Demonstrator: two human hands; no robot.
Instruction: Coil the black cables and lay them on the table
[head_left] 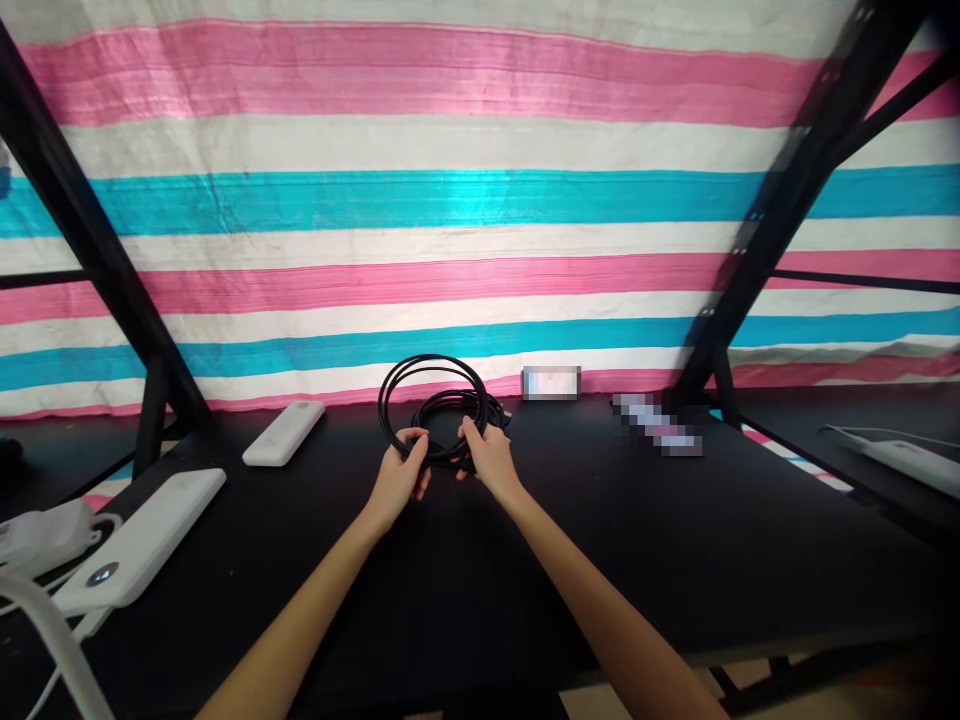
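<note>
Head view: pinching looped black cable at its near edge with left hand and right hand, thumbs on top — narrow grip closed on the strands at both sides. Holding it toward far edge of black tabletop, just in front of smaller black coil — can't tell whether joined. Also showing two flat white blocks leftward, pixelated box rightward, striped sheet behind.
</note>
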